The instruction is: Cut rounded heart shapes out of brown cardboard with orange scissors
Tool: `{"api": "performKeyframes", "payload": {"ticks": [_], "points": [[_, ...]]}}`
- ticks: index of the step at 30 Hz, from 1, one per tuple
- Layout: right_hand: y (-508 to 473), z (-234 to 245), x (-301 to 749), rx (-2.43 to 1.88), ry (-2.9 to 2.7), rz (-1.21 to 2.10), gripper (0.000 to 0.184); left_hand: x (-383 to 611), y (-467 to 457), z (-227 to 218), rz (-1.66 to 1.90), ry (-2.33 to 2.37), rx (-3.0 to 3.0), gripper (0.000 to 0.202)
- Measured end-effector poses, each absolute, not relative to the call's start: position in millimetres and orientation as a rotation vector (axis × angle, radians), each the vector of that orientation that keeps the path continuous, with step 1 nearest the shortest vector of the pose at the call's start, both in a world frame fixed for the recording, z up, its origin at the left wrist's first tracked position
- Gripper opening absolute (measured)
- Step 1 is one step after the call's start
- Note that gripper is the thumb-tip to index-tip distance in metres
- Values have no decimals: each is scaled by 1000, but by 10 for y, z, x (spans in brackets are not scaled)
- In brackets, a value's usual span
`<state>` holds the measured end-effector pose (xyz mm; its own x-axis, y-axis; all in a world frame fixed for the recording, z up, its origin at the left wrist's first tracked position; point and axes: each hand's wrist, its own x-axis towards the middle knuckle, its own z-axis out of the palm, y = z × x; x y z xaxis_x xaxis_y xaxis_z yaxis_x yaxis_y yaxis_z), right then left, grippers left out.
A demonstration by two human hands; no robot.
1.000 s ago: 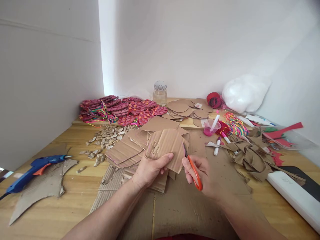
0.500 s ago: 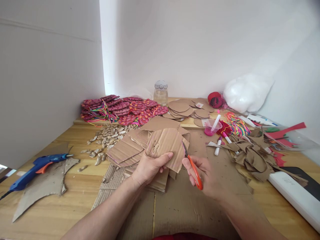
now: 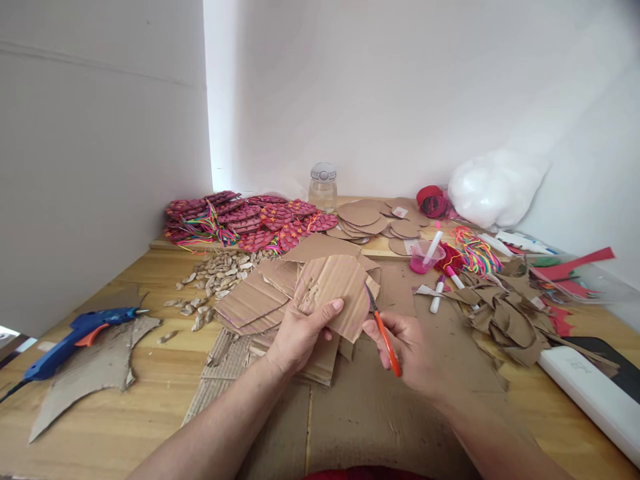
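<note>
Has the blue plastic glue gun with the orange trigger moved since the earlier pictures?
No. The blue, orange-triggered plastic glue gun keeps its place on the light wooden tabletop; the whole scene merely drifts slightly rightward in frame.

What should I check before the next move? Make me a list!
1. Left bare hand grips the brown corrugated cardboard piece: ok, thumb on top.
2. Right bare hand holds the orange-handled metal scissors: ok.
3. Scissors at the cardboard piece's edge: ok, the right one as we look.
4. Left thumb away from the blades: ok, there's a gap.
5. Left fingers under the cardboard piece safe: cannot tell, mostly hidden.
6. Blue plastic glue gun with orange trigger cool: cannot tell; it lies apart from both hands.
</note>
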<state>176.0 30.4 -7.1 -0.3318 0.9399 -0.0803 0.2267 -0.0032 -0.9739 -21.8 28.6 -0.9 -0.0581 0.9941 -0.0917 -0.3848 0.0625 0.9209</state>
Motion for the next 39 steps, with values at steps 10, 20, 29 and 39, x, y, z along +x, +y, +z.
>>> {"api": "performKeyframes", "payload": {"ticks": [10, 20, 29, 39], "points": [[264, 79, 1731, -1131, -1682, 1489, 54, -197, 260, 2, 1345, 1002, 829, 45], [293, -2, 1731, -1031, -1612, 1556, 53, -231, 300, 31, 1311, 961, 702, 40], [363, -70, 1769, -922, -1750, 1478, 51, -243, 286, 105, 1240, 880, 649, 39], [614, -59, 1938, -850, -1719, 1664, 65, -307, 251, 181, 1101, 838, 649, 43]]}}
